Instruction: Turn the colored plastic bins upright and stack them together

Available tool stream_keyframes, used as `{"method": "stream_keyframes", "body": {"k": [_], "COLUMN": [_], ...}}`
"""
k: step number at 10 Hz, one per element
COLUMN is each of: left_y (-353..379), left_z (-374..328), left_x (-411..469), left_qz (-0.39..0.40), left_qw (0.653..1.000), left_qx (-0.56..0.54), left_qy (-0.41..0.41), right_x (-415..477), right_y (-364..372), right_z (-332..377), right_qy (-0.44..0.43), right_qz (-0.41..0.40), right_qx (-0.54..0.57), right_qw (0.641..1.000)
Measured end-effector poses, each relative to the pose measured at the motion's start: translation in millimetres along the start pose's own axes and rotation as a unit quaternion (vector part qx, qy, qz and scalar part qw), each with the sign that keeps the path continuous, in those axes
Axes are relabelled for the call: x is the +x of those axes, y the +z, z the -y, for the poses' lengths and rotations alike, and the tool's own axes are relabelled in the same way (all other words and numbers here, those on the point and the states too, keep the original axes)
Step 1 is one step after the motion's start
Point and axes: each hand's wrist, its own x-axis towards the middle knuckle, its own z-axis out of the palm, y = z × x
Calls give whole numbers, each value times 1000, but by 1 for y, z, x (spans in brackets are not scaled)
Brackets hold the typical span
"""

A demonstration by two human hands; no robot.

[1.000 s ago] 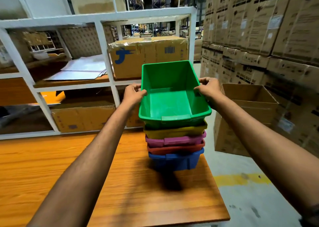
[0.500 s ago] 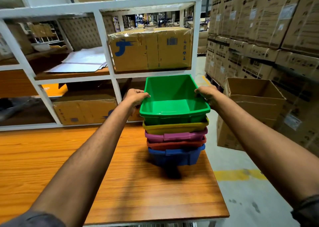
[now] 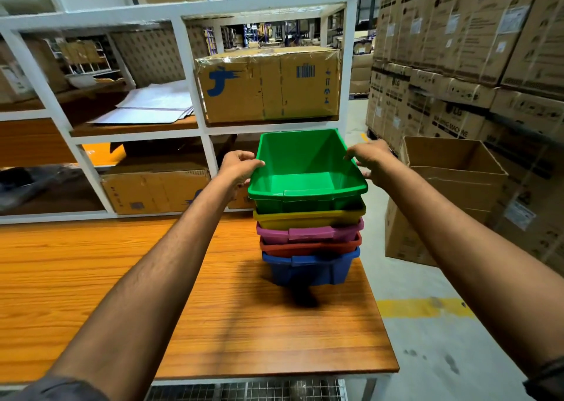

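The left hand [image 3: 241,167] has its fingers curled over the left rim of the green bin [image 3: 300,184], and the right hand [image 3: 370,159] grips the opposite rim the same way, fingertips hooked over the edge and thumb below it. That bin sits upright, nested as the top of a stack: under it come the yellow bin [image 3: 308,219], the purple bin [image 3: 308,232], the red bin [image 3: 308,246] and the blue bin [image 3: 308,269], all mouth-up, the blue one resting on the tabletop [image 3: 152,278]. The stack stands near the tabletop's right edge, at about 1 o'clock from the person. The tabletop is orange wood-grain laminate, with wire mesh [image 3: 244,391] showing beneath its near edge. At 12 o'clock behind the stack rises a white shelf frame [image 3: 189,65] holding a taped cardboard box [image 3: 268,86] with a blue logo; at 10 o'clock loose white sheets [image 3: 152,107] lie on a shelf board. At 3 o'clock an open carton [image 3: 442,193] stands on the grey concrete floor [image 3: 427,355], which carries a yellow painted line [image 3: 424,307], and stacked printed cartons [image 3: 473,49] wall the room from 1 to 3 o'clock.
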Motion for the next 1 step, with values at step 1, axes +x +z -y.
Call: {"method": "stream_keyframes", "body": {"k": [1], "left_y": [2], "left_z": [-3], "left_x": [-7], "left_qz": [-56], "left_qw": [997], "left_qx": [17], "left_qy": [48], "right_x": [-4], "right_y": [-2], "right_z": [6], "right_qy": [-74], "right_qz": [-44], "right_qx": [-54], "right_qw": [995]}}
